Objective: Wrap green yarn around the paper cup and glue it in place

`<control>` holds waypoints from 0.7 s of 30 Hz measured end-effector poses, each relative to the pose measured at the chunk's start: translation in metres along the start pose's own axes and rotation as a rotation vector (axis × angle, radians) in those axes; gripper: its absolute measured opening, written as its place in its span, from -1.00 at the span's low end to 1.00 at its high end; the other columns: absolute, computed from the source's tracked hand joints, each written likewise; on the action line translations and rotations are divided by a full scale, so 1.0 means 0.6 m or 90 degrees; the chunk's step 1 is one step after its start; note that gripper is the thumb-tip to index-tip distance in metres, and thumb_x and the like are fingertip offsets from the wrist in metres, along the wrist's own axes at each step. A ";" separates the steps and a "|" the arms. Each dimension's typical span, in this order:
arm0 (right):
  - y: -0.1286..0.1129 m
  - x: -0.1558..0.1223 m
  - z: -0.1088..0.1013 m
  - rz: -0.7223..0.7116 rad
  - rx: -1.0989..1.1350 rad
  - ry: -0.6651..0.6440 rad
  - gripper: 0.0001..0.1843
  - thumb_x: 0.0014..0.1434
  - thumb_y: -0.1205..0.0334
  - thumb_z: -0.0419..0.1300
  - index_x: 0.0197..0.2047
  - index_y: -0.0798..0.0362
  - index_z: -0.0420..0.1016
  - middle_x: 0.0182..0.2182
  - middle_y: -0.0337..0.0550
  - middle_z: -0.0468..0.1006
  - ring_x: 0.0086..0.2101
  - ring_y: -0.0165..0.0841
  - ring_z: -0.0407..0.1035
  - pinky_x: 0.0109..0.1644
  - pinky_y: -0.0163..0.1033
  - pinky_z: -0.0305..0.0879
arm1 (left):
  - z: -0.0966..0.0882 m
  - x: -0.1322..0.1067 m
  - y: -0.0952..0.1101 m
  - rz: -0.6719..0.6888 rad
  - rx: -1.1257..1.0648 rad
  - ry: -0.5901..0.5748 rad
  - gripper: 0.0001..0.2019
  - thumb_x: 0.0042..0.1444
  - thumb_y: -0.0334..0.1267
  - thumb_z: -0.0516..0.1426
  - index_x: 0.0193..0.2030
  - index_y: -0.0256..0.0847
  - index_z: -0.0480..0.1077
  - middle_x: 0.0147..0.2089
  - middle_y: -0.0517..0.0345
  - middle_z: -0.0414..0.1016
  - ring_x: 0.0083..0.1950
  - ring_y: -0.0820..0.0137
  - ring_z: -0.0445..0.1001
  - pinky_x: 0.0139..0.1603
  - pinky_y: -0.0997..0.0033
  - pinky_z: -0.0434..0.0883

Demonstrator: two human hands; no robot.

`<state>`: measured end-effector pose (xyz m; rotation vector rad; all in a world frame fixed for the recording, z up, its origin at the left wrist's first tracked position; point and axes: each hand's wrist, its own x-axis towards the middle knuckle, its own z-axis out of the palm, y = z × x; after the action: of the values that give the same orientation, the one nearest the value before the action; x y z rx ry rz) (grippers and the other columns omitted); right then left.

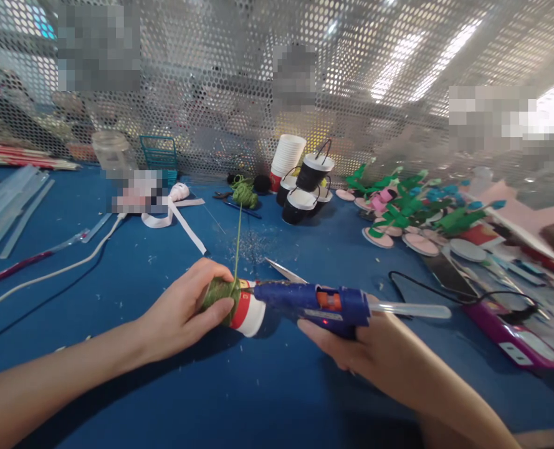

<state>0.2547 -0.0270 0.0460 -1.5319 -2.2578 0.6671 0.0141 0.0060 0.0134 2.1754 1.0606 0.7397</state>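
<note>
1. A perforated metal screen runs across the whole back of your view, and bright ceiling lights show through its holes.
2. Below it, your blue counter fills the rest of the view, dusted with pale scraps near the middle.
3. On the right of the counter, green paper shapes are spread over pink discs. At the far left lies a bundle of clear glue sticks.
4. At the back centre stands a stack of white cups. Just beside it are black cups with white lids.
5. Your right hand is closed round the grip of a blue glue gun. Its nozzle points left at the paper cup and seems to touch it, though this angle leaves that uncertain.
6. Your left hand grips that paper cup, which lies on its side near the counter's centre. Your fingers are over the end wound in green.
7. A green strand rises from the cup to a ball of green yarn near the back.
</note>
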 end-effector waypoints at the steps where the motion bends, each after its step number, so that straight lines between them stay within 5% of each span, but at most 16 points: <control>1: -0.001 0.000 -0.001 -0.007 0.001 0.002 -0.71 0.07 0.09 0.03 -0.61 0.00 0.27 -0.82 -0.36 0.23 -0.73 -0.46 0.20 -0.70 -0.39 0.12 | 0.000 0.000 0.000 -0.002 0.001 -0.001 -0.84 0.12 -0.26 -0.06 -0.15 -0.17 0.19 -0.19 0.14 0.27 -0.21 0.41 0.27 -0.21 0.40 0.27; 9: -0.002 0.003 -0.001 0.035 0.024 -0.012 -0.67 0.09 0.09 0.01 -0.64 0.00 0.18 -0.82 -0.37 0.22 -0.76 -0.49 0.16 -0.72 -0.39 0.08 | 0.001 -0.001 -0.002 0.037 -0.004 0.007 -0.84 0.13 -0.31 -0.05 -0.13 -0.16 0.17 -0.14 0.12 0.27 -0.14 0.40 0.27 -0.15 0.39 0.27; 21: 0.001 -0.001 -0.004 -0.025 -0.035 0.025 -0.70 0.07 0.07 0.03 -0.62 -0.01 0.26 -0.79 -0.32 0.27 -0.68 -0.42 0.26 -0.70 -0.38 0.13 | 0.001 0.000 -0.001 0.009 -0.013 -0.002 -0.84 0.13 -0.28 -0.06 -0.14 -0.17 0.18 -0.17 0.12 0.26 -0.20 0.41 0.26 -0.21 0.39 0.26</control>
<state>0.2562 -0.0269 0.0476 -1.5087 -2.2877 0.5631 0.0140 0.0064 0.0126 2.1692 1.0325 0.7497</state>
